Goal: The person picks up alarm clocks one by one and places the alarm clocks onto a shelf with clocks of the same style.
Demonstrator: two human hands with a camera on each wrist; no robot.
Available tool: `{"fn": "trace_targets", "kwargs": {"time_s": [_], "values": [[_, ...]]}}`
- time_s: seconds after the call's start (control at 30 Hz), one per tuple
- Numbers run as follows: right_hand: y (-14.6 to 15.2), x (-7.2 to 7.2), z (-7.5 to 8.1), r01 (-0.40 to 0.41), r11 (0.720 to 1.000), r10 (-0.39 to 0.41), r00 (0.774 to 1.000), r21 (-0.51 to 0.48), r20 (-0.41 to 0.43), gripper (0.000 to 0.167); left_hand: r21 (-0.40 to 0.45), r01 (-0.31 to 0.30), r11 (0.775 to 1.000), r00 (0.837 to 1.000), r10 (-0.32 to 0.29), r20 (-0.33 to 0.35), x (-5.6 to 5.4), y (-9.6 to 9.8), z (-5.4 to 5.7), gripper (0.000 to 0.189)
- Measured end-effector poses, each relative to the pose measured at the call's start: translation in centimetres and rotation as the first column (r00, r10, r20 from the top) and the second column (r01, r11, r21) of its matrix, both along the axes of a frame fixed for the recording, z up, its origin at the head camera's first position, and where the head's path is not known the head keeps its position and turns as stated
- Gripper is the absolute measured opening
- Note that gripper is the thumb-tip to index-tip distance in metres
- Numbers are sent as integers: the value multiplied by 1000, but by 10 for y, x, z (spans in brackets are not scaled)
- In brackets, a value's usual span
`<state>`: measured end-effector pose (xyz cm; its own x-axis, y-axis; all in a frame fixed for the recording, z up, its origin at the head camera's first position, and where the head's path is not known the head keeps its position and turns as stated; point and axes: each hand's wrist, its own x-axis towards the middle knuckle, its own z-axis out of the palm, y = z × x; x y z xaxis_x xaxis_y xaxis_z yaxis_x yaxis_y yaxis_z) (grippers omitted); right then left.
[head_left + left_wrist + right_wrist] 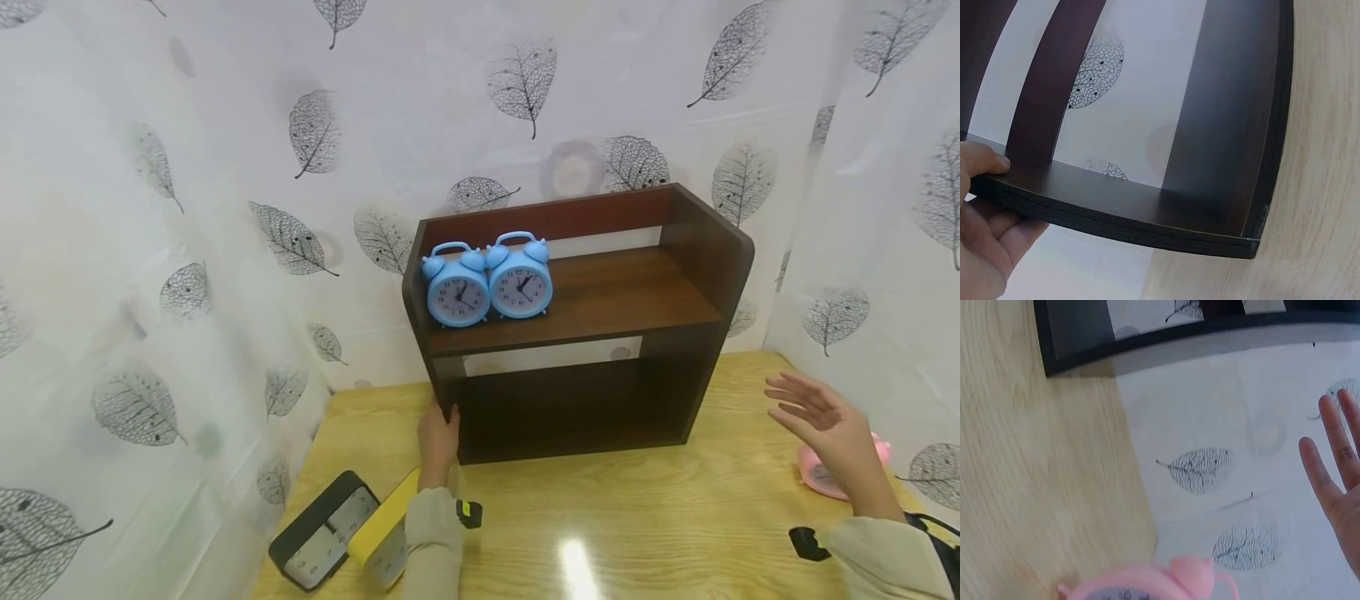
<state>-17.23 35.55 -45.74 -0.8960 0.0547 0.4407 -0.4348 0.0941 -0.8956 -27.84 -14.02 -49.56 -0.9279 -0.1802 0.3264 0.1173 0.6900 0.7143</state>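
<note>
Gripping left side panel (1104,194) of dark-brown, two-tier wooden shelf (585,335) with left hand (437,437), thumb inside. Holding right hand (828,425) with fingers extended, right of shelf, near round pink alarm clock (1150,575). Noted shelf on pale-yellow wood-grain table (645,508), bearing two round sky-blue twin-bell alarm clocks (459,298) at left end of upper tier (630,287).

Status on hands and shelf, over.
Left hand grips dark brown wooden shelf unit, left side. Unit carries two round blue alarm clocks. Right hand empty, round pink alarm clock nearby.
</note>
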Motion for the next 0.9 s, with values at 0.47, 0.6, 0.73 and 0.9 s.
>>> {"fn": "trace_targets", "kwargs": {"time_s": [0.47,0.6,0.73,0.9], "values": [[54,10,-18,280,909,-309,950,310,49,64,-5,-1,1000,1000,2,30,0,0,0,49],[66,11,-23,343,839,-421,901,423,103,66,-14,3,1000,999,-3,37,-1,0,0,50],[74,12,-30,370,782,-477,874,502,99,66,-12,3,1000,999,-2,35,-1,-1,0,49],[82,14,-38,367,753,-499,860,545,110,69,-22,-2,1000,1000,3,30,-1,-1,-1,50]]}}
